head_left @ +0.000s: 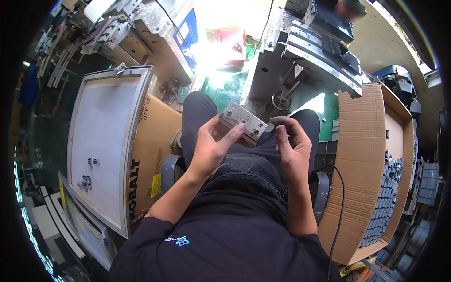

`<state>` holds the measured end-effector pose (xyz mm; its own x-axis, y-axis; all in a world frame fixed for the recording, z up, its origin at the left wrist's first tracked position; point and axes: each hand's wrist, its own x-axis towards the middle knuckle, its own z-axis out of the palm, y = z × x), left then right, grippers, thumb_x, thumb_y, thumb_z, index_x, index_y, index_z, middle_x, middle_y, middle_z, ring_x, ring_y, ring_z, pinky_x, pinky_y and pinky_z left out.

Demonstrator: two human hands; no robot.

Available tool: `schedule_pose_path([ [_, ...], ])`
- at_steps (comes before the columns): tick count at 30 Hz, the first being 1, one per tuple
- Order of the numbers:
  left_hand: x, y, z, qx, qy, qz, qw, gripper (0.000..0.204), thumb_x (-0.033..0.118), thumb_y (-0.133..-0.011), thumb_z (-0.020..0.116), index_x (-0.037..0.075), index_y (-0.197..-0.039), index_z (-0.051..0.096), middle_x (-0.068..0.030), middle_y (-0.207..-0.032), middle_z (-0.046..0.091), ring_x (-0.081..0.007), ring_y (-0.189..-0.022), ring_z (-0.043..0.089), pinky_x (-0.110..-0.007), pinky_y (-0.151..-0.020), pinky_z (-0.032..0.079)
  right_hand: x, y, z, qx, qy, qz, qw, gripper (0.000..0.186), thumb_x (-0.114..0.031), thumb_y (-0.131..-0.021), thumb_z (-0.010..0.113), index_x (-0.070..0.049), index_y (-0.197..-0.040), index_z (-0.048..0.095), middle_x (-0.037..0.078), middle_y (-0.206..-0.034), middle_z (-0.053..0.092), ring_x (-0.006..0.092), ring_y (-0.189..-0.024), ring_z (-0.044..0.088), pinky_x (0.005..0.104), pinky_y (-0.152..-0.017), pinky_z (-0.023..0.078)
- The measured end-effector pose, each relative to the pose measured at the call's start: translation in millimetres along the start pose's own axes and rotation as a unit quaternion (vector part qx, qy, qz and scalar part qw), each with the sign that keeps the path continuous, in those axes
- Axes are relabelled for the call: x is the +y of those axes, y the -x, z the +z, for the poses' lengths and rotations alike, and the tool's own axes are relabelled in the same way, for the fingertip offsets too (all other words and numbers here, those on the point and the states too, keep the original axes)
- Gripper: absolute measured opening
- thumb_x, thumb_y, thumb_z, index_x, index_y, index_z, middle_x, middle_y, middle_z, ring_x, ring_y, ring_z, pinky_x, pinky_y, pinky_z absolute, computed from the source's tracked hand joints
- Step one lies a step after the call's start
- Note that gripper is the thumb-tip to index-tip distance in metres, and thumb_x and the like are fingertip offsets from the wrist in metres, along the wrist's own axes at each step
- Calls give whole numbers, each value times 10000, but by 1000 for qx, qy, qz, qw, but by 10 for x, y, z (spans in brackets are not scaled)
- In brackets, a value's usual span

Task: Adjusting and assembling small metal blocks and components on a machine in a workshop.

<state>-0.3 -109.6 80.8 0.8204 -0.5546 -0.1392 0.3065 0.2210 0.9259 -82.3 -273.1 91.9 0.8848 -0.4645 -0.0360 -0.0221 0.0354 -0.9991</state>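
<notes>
A silvery rectangular metal block (pixel 245 116) with bolts and holes in its face is tilted above my lap. My left hand (pixel 210 149) is closed on it, thumb pressed along its near face and the fingers hidden behind. At the block's right end, my right hand (pixel 295 143) has its thumb and fingers curled toward each other. A small greyish piece (pixel 270 127) shows at those fingertips, too small to name. Whether it touches the block I cannot tell.
On my left, a white framed board (pixel 105 122) with a few small metal parts (pixel 84 182) lies over a cardboard box (pixel 155 134). To the right, an open cardboard box (pixel 357 188) holds many grey parts (pixel 383 207) in rows. A heavy metal machine (pixel 324 51) stands ahead. A black cable (pixel 342 202) hangs beside me.
</notes>
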Motion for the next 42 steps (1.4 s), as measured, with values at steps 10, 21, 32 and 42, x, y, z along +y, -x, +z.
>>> schedule_pose_path([
  [10,89,39,27,26,114,-33,993,270,148,-935,570,-32,-1134,538,-137,-1014,656,-203,-866,673,-339,-793,560,-8,38,-245,40,-17,-6,999,191,-88,-948,535,7,-1100,600,9,-957,585,38,-791,464,187,-705,383],
  [21,254,140,97,4,123,-34,992,334,244,-1007,414,-39,-1126,546,-168,-1006,670,-240,-892,681,-349,-806,559,-115,122,-82,-23,14,-29,999,199,-59,-934,553,32,-1103,606,47,-980,625,65,-835,544,202,-749,445],
  [32,318,179,70,-30,192,-45,980,356,224,-996,447,-68,-1191,508,-207,-1076,636,-283,-993,652,-390,-884,531,-66,79,-267,23,86,-128,988,177,44,-904,541,35,-1059,627,54,-914,630,104,-841,585,229,-788,459],
  [42,371,233,64,-15,196,-51,979,370,250,-1011,378,-35,-1219,489,-196,-1124,632,-311,-1009,648,-401,-822,573,-142,87,-263,78,107,-200,971,199,52,-896,556,34,-1083,624,113,-950,671,173,-919,643,275,-846,481],
])
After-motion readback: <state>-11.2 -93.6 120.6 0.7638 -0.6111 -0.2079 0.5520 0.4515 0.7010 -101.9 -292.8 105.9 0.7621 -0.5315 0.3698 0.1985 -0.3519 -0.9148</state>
